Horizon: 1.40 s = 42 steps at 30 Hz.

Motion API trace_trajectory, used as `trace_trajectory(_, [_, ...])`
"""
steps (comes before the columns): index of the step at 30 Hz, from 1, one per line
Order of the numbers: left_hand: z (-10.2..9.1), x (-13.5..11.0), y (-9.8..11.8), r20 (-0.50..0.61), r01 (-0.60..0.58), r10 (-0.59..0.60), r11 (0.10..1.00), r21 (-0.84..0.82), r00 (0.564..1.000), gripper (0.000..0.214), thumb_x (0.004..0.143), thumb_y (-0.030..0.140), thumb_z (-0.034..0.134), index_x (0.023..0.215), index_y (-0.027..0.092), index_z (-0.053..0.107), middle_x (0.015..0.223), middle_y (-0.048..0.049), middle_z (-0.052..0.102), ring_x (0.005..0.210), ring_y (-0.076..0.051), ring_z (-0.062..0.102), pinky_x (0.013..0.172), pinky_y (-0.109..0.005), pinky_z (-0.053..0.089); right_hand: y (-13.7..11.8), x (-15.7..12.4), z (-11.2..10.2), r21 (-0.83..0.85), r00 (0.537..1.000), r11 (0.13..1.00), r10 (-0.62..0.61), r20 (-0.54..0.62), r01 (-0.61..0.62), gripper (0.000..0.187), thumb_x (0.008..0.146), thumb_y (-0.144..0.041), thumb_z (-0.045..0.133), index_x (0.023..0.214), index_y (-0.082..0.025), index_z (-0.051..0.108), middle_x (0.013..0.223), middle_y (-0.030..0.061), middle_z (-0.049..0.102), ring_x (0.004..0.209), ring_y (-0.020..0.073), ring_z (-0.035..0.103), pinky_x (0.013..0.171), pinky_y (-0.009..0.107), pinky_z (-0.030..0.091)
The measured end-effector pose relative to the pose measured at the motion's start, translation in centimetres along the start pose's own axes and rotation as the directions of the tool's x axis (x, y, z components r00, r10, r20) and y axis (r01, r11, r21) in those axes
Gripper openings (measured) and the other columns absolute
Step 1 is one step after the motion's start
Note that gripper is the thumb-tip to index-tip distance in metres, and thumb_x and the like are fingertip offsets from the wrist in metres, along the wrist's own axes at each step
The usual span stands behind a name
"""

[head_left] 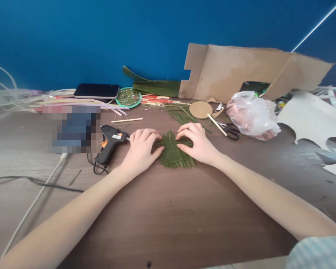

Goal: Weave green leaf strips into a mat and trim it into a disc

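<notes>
A small woven mat of green leaf strips (172,154) lies on the brown table in front of me, with loose strip ends sticking out around its edge. My left hand (142,146) is at the mat's left side, its thumb and fingers curled in and pinching the edge. From the right, my right hand (193,141) grips the mat's upper right part between thumb and fingertips. Left of my left hand lies a black glue gun (109,144) with its cord. More cut green leaf strips (184,116) are spread just behind the mat.
Behind lie a round cardboard disc (201,110), black-handled scissors (232,131), a plastic bag (253,116) and a thin stick (127,120). A cut cardboard sheet (226,71) leans on the blue wall. A phone (96,90) and a teal-rimmed round piece (128,98) are at the back left.
</notes>
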<state>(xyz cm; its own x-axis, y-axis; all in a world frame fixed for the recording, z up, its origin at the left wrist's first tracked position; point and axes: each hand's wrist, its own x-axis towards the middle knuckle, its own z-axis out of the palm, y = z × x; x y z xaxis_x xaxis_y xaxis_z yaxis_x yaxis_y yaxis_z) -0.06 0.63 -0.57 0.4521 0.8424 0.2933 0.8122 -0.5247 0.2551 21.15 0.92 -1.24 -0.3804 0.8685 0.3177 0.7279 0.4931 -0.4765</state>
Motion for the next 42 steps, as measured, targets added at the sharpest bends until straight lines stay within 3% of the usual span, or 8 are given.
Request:
trace_trajectory(6, [0.23, -0.05, -0.25, -0.005, 0.004, -0.004, 1.000, 0.001, 1.000, 0.015, 0.082, 0.027, 0.057, 0.094, 0.019, 0.056, 0.109, -0.0077, 0.059, 0.105, -0.027, 0.045, 0.089, -0.042, 0.033, 0.00, 0.03, 0.18, -0.035, 0.999, 0.999, 0.034, 0.009, -0.034, 0.013, 0.077, -0.027, 0.062, 0.088, -0.022, 0.057, 0.107, 0.0068, 0.057, 0.106, 0.0268, 0.043, 0.085, 0.043, 0.035])
trace_trajectory(23, [0.37, -0.10, -0.35, -0.040, -0.015, 0.014, 1.000, -0.007, 0.999, 0.013, 0.080, 0.027, 0.061, 0.088, 0.018, 0.055, 0.106, -0.0081, 0.058, 0.102, -0.026, 0.046, 0.087, -0.042, 0.033, -0.21, 0.08, 0.12, -0.012, 0.999, 1.000, 0.014, 0.036, -0.013, 0.009, 0.078, -0.023, 0.060, 0.086, -0.022, 0.055, 0.110, 0.0060, 0.057, 0.106, 0.0257, 0.043, 0.090, 0.044, 0.033])
trace_trajectory(36, [0.30, -0.16, -0.19, -0.007, -0.060, 0.060, 0.998, 0.017, 0.998, 0.020, 0.083, 0.024, 0.056, 0.103, 0.020, 0.057, 0.112, -0.0097, 0.054, 0.108, -0.028, 0.042, 0.091, -0.045, 0.033, -0.28, 0.04, 0.04, -0.023, 0.998, 1.000, -0.016, 0.065, 0.017, 0.014, 0.081, -0.023, 0.055, 0.094, -0.026, 0.059, 0.114, 0.0057, 0.056, 0.111, 0.0276, 0.042, 0.090, 0.047, 0.033])
trace_trajectory(42, [0.44, -0.12, -0.35, -0.002, -0.059, 0.059, 0.998, -0.006, 0.998, 0.019, 0.083, 0.024, 0.055, 0.102, 0.019, 0.059, 0.113, -0.0104, 0.052, 0.109, -0.028, 0.042, 0.092, -0.046, 0.033, -0.35, 0.09, 0.00, -0.028, 0.997, 0.999, -0.014, 0.073, 0.016, 0.013, 0.082, -0.023, 0.055, 0.094, -0.025, 0.060, 0.115, 0.0056, 0.056, 0.111, 0.0267, 0.042, 0.091, 0.046, 0.033])
